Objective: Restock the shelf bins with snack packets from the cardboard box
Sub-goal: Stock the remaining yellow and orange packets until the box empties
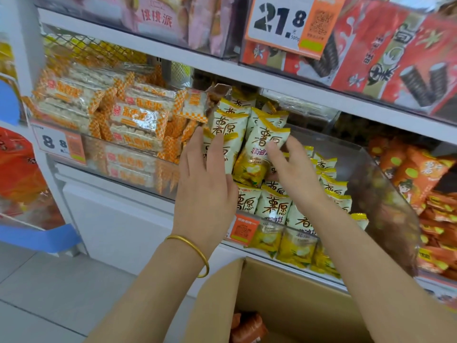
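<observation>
A clear shelf bin (385, 184) in the middle holds several white-and-yellow snack packets (272, 206). My left hand (205, 179), a gold bangle on its wrist, lies with straight fingers against upright packets (228, 127) at the bin's left side. My right hand (294, 169) reaches in beside it, its fingers touching a tall packet (265, 142) standing in the pile. An open cardboard box (284, 300) sits below the bin at the bottom of the view, with orange packets (247, 328) showing inside.
A bin of orange-checked rice cracker packs (118, 115) stands to the left with an 8.8 price tag (59, 144). Orange packets (425, 194) fill the bin on the right. Upper shelf bins carry pink and red packs and a 21.8 tag (282, 21). Tiled floor (49, 293) lies at lower left.
</observation>
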### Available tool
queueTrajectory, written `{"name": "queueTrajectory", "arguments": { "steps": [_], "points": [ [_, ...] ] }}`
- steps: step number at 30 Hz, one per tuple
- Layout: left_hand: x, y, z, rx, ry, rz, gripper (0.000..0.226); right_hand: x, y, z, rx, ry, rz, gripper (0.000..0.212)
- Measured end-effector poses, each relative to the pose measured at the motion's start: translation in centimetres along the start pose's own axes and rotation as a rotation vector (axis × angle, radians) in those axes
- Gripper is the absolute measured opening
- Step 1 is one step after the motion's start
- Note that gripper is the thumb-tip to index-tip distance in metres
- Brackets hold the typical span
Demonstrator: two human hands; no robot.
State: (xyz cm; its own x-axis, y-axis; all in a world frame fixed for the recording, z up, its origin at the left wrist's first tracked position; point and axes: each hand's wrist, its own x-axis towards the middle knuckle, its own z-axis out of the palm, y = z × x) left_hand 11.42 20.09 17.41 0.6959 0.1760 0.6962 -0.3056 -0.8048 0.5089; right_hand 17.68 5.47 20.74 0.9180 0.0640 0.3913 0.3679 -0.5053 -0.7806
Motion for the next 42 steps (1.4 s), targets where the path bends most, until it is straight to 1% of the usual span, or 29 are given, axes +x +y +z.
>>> {"name": "queueTrajectory", "arguments": {
  "steps": [2, 4, 7, 8, 10, 13, 15, 17, 21, 25, 27, 31, 33, 34, 35, 37, 39, 42],
  "points": [
    [0.0, 0.0, 0.0, 0.002, 0.000, 0.003, 0.058, -0.5, 0.0, 0.1, -0.003, -0.051, 0.022, 0.028],
    [0.0, 0.0, 0.1, 0.000, 0.001, 0.001, 0.058, -0.8, -0.2, -0.1, 0.017, -0.067, 0.046, 0.050],
    [-0.1, 0.1, 0.1, 0.000, 0.001, 0.008, 0.058, -0.5, -0.6, -0.9, 0.000, -0.097, 0.062, 0.062],
    [-0.1, 0.1, 0.2, -0.003, 0.000, 0.012, 0.058, -0.4, -0.8, -1.2, -0.019, -0.122, 0.071, 0.062],
    [-0.1, 0.0, 0.2, -0.004, -0.001, 0.016, 0.057, -0.4, -1.1, -1.2, -0.032, -0.160, 0.096, 0.053],
    [-0.1, -0.1, 0.2, -0.005, 0.004, 0.020, 0.057, -0.4, -1.0, -0.1, -0.136, -0.172, 0.048, 0.040],
    [-0.1, -0.1, 0.3, -0.001, -0.001, 0.018, 0.057, -0.1, -0.8, 0.4, -0.201, -0.178, 0.036, 0.042],
    [-0.2, -0.1, 0.3, -0.001, -0.006, 0.019, 0.057, 0.2, -0.8, 0.5, -0.213, -0.190, 0.061, 0.043],
    [-0.2, -0.1, 0.4, 0.015, -0.010, 0.022, 0.058, 0.3, -0.6, 0.9, -0.238, -0.221, 0.098, 0.038],
    [-0.4, -0.2, 0.3, 0.015, -0.030, 0.034, 0.058, -0.4, -1.1, 0.5, -0.159, -0.207, 0.109, 0.037],
    [-0.4, -0.3, 0.3, 0.028, -0.031, 0.052, 0.058, -1.2, -1.9, -0.3, -0.155, -0.171, 0.088, 0.033],
    [-0.5, 0.3, -0.7, 0.019, 0.038, 0.116, 0.051, -4.1, -3.7, -2.1, -0.113, -0.087, 0.037, 0.045],
    [-1.3, 1.5, -2.0, -0.009, 0.089, 0.216, 0.044, -6.8, -4.3, -3.3, -0.119, -0.044, 0.018, 0.054],
    [-2.1, 2.4, -2.6, -0.017, 0.089, 0.277, 0.040, -8.6, -4.2, -3.9, -0.113, -0.031, 0.011, 0.055],
    [-3.1, 3.3, -3.1, -0.025, 0.060, 0.340, 0.037, -10.7, -3.7, -4.5, -0.097, -0.034, 0.009, 0.052],
    [-6.0, 4.9, -3.4, -0.051, -0.087, 0.467, 0.031, -15.7, -1.8, -5.7, -0.065, -0.092, 0.055, 0.042],
    [-9.5, 5.6, -3.2, -0.057, -0.326, 0.550, 0.029, -20.9, 1.4, -6.6, -0.106, -0.179, 0.184, 0.036],
    [-14.5, 5.4, -2.5, 0.003, -0.679, 0.545, 0.030, -27.7, 7.0, -7.8, -0.169, -0.264, 0.439, 0.033]
  ]
}}
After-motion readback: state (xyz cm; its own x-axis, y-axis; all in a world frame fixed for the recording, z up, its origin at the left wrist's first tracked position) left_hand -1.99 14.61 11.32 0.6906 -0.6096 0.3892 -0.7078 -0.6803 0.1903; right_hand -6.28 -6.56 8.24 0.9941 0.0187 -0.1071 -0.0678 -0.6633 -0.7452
